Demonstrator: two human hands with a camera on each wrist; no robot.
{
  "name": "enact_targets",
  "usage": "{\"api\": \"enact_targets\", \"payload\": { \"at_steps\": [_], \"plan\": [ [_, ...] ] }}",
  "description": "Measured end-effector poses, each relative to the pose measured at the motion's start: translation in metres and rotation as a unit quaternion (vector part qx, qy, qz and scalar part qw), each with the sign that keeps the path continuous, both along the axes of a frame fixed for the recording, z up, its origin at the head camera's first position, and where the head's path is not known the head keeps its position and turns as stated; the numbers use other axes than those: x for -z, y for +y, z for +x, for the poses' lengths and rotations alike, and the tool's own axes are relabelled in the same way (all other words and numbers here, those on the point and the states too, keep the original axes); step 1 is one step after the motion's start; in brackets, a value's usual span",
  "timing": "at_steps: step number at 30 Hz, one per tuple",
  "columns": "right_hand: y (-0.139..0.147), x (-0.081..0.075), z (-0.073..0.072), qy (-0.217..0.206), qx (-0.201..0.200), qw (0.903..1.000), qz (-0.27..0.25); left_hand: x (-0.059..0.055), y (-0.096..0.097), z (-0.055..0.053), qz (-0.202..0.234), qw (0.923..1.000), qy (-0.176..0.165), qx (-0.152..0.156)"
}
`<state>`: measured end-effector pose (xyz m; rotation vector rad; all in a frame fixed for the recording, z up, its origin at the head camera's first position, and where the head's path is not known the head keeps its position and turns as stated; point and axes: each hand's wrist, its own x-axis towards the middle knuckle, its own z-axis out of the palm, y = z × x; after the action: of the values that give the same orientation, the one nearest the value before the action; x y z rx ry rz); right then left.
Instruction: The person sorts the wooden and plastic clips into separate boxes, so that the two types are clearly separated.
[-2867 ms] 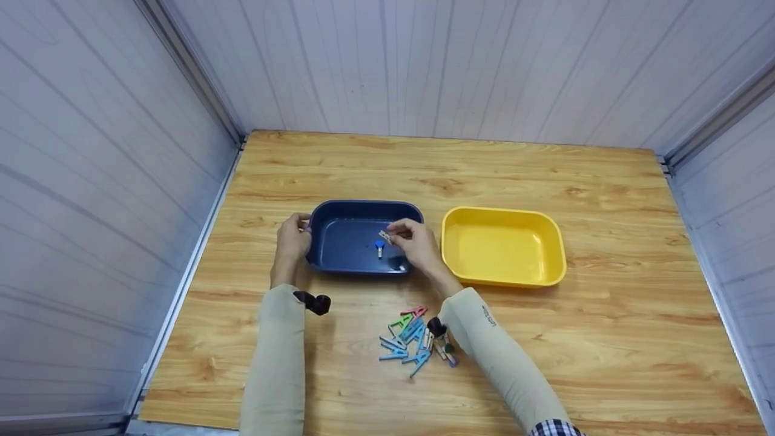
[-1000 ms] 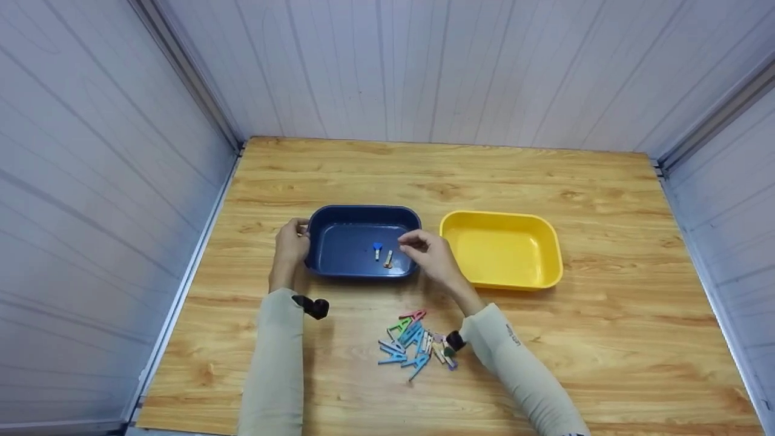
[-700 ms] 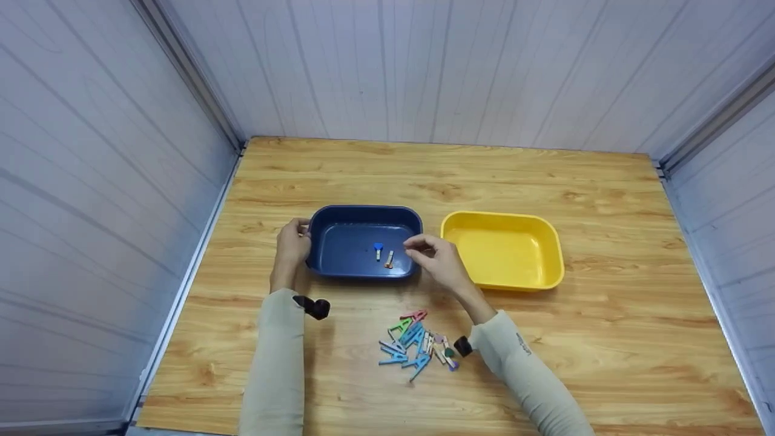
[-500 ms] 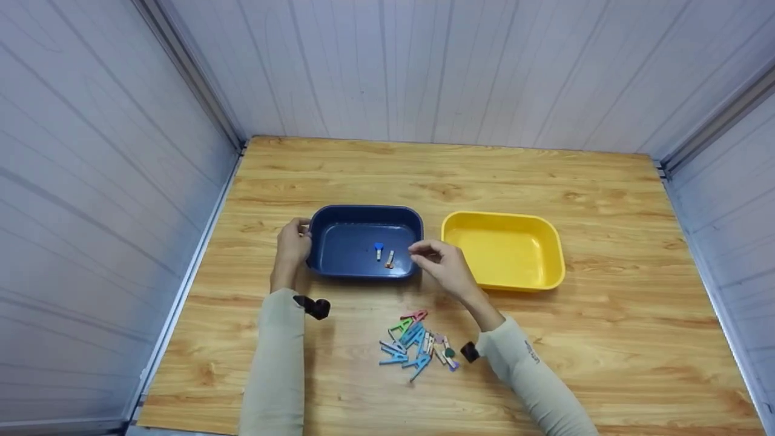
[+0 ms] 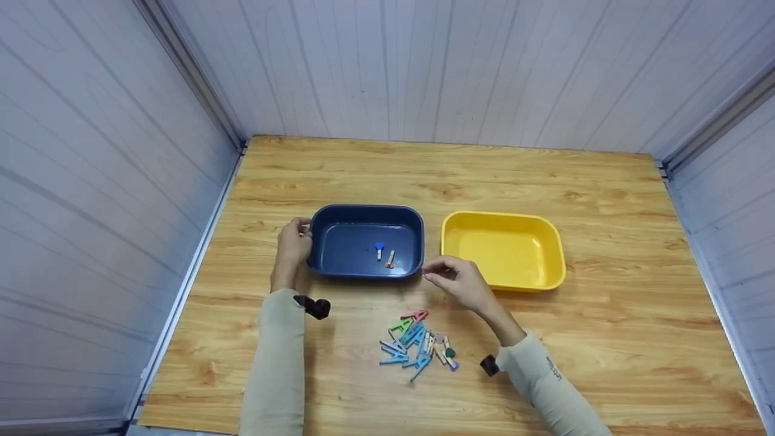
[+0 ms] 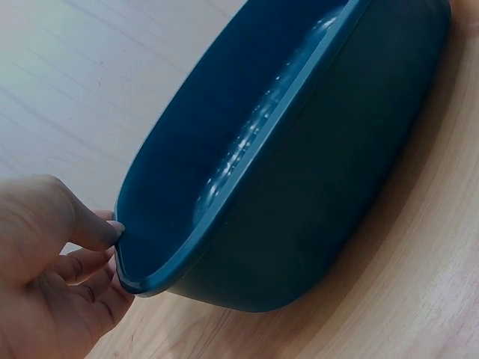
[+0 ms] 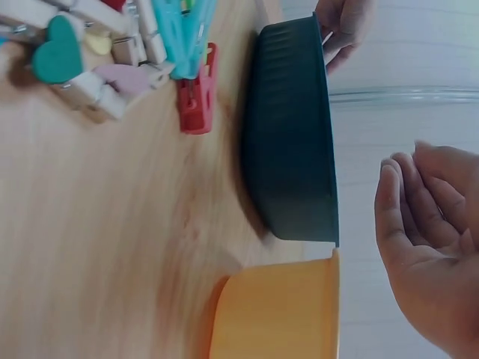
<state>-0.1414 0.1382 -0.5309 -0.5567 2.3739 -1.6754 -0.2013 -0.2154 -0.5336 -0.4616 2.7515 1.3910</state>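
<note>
My left hand (image 5: 293,245) pinches the left end of a dark blue plastic basin (image 6: 247,247), thumb at the rim and fingers bent under it. Inside the basin lie two small wooden clothespins, one with a blue heart (image 5: 379,247) and one with an orange end (image 5: 390,259). My right hand (image 5: 463,283) hovers between the basin's front right corner and the yellow basin, holding nothing, its fingers loosely bent. Below it lies a pile of clothespins: blue plastic ones (image 5: 414,334), a green one (image 5: 401,325), a red one (image 7: 196,105) and several wooden ones, including one with a green heart (image 7: 58,52).
The yellow basin (image 5: 548,283) stands just right of the blue one on the wood-grain table (image 5: 617,242). Pale panel walls (image 5: 387,72) close off the back and both sides.
The right hand let the orange-ended clothespin drop into the blue basin, then drew back right and toward the body. The left hand stayed at the basin's rim.
</note>
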Motion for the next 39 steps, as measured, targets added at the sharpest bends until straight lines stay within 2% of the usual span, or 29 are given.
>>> {"api": "enact_targets", "payload": {
  "at_steps": [6,13,17,26,39],
  "plan": [
    [0.007,0.002,0.008,-0.024,-0.003,0.9997,0.007,0.001,0.000,0.001,-0.008,1.0000,0.004,0.001],
    [0.008,-0.024,0.022,-0.036,-0.010,0.9993,0.005,0.001,0.001,0.001,-0.007,0.9999,0.007,-0.005],
    [0.011,-0.028,0.027,-0.042,-0.014,0.9990,0.002,0.001,0.001,0.001,-0.005,1.0000,0.005,-0.005],
    [0.018,-0.016,0.033,-0.056,-0.020,0.9982,-0.005,0.003,0.000,0.000,-0.009,0.9999,0.006,0.004],
    [0.017,-0.002,0.046,-0.034,-0.051,0.9977,0.026,0.002,-0.001,0.000,-0.019,0.9997,0.015,0.007]
  ]
}}
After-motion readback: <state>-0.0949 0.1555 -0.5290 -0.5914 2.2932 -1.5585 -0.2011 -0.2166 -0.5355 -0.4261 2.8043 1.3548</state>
